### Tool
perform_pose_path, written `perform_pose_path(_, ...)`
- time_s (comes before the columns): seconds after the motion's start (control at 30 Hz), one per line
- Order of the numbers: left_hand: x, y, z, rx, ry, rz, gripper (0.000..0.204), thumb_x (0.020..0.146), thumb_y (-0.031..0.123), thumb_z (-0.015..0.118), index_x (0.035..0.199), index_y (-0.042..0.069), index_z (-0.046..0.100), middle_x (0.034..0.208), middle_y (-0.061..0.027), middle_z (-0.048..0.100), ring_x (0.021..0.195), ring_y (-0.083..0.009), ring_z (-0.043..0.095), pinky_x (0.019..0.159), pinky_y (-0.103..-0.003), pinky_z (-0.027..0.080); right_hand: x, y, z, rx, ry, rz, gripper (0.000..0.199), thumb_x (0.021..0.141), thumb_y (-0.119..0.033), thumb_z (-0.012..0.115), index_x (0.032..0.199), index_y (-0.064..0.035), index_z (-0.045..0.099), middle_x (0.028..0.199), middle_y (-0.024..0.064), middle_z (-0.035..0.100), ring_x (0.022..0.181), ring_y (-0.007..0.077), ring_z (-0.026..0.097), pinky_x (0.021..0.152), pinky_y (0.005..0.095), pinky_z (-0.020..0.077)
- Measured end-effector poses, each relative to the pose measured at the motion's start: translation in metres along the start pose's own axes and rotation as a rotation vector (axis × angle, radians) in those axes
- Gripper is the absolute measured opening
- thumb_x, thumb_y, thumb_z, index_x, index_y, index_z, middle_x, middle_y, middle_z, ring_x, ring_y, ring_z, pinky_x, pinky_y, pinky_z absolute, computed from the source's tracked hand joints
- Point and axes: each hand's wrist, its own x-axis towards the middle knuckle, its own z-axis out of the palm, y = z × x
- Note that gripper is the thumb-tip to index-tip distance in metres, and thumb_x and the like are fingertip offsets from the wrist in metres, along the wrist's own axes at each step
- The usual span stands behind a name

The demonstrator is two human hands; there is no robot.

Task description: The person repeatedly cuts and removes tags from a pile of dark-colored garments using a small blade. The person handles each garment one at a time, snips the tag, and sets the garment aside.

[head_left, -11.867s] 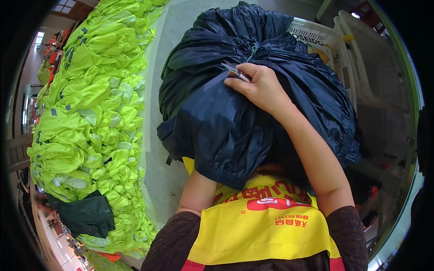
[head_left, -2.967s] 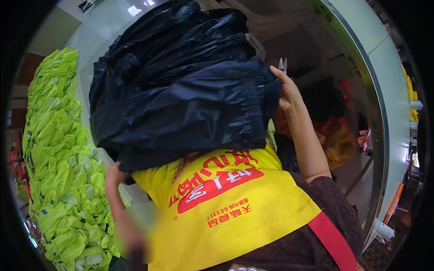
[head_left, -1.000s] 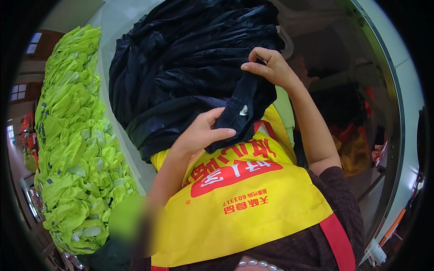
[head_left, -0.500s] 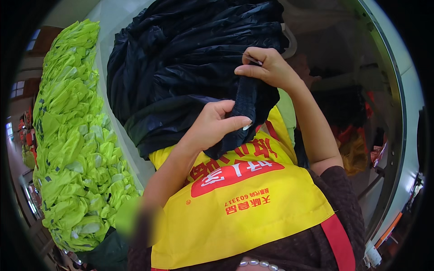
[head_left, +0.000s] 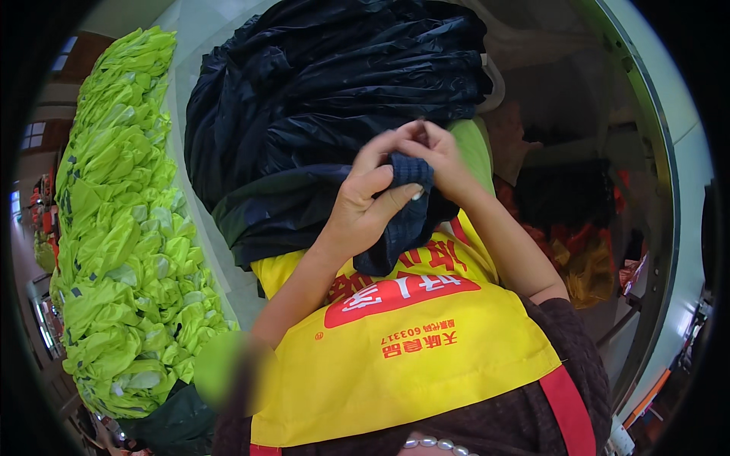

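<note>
Left hand (head_left: 363, 199) pinches navy cloth (head_left: 411, 176); right hand (head_left: 442, 158) blurred, grip unclear; dark fabric heap (head_left: 319, 91) beyond, lime pile (head_left: 122, 220) left.

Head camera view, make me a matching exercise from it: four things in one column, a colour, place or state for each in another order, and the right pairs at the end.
Things:
1. Left hand
2. Lime-green pile of cloth
3. Apron
4. Beads

Descriptions:
A. White, at the bottom edge of the picture
B. Yellow, with red straps
C. Holding a ribbed dark band
D. Along the left side of the picture

Right pairs: 1-C, 2-D, 3-B, 4-A
</note>
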Motion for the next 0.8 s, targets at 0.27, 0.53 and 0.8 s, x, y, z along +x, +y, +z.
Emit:
perform_pose_path(0.27,-0.001,-0.003,-0.007,-0.095,-0.067,-0.123,0.010,0.086,0.001,0.059,0.096,0.000,0.062,0.093,-0.0041,0.057,0.086,-0.0124,0.057,0.077,-0.022,0.046,-0.023,-0.050,-0.001,-0.123,-0.207,-0.192,0.046,0.072,-0.015,0.076,0.114,-0.0046,0.061,0.092,0.0015,0.064,0.072,0.0062,0.056,0.063,0.0166,0.0428)
perform_pose_path(0.53,0.000,0.005,-0.010,0.174,-0.122,-0.073,0.012,0.083,0.002,0.060,0.095,-0.001,0.062,0.094,-0.0066,0.058,0.083,-0.0150,0.059,0.074,-0.023,0.046,-0.029,-0.038,0.019,0.087,-0.081,-0.080,0.021,0.084,-0.013,0.065,0.101,-0.0011,0.067,0.091,0.0052,0.066,0.077,0.0090,0.061,0.065,0.0191,0.0473)
perform_pose_path(0.8,-0.003,0.009,-0.001,0.020,-0.028,-0.248,0.016,0.082,0.014,0.063,0.090,-0.001,0.065,0.086,-0.0115,0.061,0.082,-0.0226,0.056,0.074,-0.031,0.043,-0.030,-0.039,0.023,0.093,0.035,0.033,0.017,0.085,-0.017,0.064,0.091,-0.0014,0.068,0.077,0.0026,0.066,0.063,0.0057,0.057,0.053,0.0186,0.0426)
